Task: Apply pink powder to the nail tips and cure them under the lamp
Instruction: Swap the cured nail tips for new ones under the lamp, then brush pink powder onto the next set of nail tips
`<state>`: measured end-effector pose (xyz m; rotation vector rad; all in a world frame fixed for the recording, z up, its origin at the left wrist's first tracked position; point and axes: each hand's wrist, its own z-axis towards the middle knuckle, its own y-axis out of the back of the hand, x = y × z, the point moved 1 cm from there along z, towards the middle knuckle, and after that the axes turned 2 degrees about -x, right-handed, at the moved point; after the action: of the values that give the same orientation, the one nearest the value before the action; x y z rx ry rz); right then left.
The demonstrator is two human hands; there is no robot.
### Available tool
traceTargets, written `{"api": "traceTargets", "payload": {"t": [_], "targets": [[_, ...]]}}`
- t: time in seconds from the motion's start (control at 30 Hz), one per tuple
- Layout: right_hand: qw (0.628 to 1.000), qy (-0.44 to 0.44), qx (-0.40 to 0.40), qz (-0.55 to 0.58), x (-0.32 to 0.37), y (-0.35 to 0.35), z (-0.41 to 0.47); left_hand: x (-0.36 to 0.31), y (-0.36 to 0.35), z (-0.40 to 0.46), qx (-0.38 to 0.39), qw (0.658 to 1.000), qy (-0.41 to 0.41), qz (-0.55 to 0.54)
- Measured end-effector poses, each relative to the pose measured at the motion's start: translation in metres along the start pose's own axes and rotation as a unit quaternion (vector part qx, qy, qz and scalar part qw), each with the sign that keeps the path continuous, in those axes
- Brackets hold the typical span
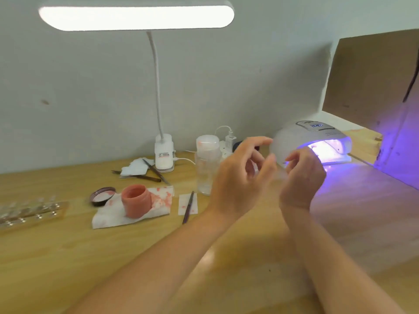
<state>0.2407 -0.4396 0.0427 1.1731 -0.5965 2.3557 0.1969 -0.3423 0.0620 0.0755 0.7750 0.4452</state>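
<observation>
Over the wooden desk, right of centre, your two hands meet in mid-air just in front of the curing lamp. Left hand: fingers loosely curled, thumb and forefinger apart; motion blur hides whether anything sits between them, so you cannot tell what it holds. Right hand: fingers curled inward toward the left; grip also too blurred to read. Curing lamp at far right, lit violet, mouth facing right, glow spilling onto the desk and the cardboard beside it.

Left of your hands: clear pump bottle, upright. Nearer left, a brush lies across a small white pad. Pink powder jar stands open on a pink-stained tissue; its lid lies just left, touching the tissue edge. Nail tips on a stand at far left edge, blurred. Tweezers and wipes by the clip-on desk lamp.
</observation>
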Motion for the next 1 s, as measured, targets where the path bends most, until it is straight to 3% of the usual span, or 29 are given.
{"api": "traceTargets", "payload": {"t": [0.1,0.23,0.33,0.43,0.57,0.7,0.87,0.93,1.0], "targets": [[0.989,0.075,0.094,0.082,0.016,-0.013,-0.021,-0.005,0.071,-0.012,-0.051,0.998,-0.026,0.012],[0.945,0.204,0.251,0.041,0.028,-0.030,-0.061,0.005,0.162,-0.035,-0.135,0.987,-0.029,0.088],[0.906,0.247,0.345,-0.006,0.025,-0.036,-0.086,0.025,0.216,-0.053,-0.183,0.973,-0.015,0.136],[0.878,0.222,0.417,-0.075,0.018,-0.038,-0.102,0.042,0.245,-0.082,-0.200,0.961,0.003,0.192],[0.855,0.169,0.450,-0.193,0.016,-0.045,-0.109,0.060,0.249,-0.103,-0.142,0.959,0.055,0.239],[0.795,0.162,0.491,-0.318,0.011,-0.054,-0.109,0.069,0.245,-0.098,-0.083,0.957,0.100,0.260],[0.712,0.181,0.575,-0.360,0.020,-0.062,-0.104,0.072,0.246,-0.099,-0.050,0.955,0.104,0.272],[0.726,0.141,0.589,-0.326,0.027,-0.063,-0.100,0.073,0.247,-0.099,-0.053,0.955,0.109,0.270],[0.769,0.101,0.578,-0.254,0.036,-0.065,-0.096,0.076,0.248,-0.099,-0.056,0.956,0.111,0.267]]}}
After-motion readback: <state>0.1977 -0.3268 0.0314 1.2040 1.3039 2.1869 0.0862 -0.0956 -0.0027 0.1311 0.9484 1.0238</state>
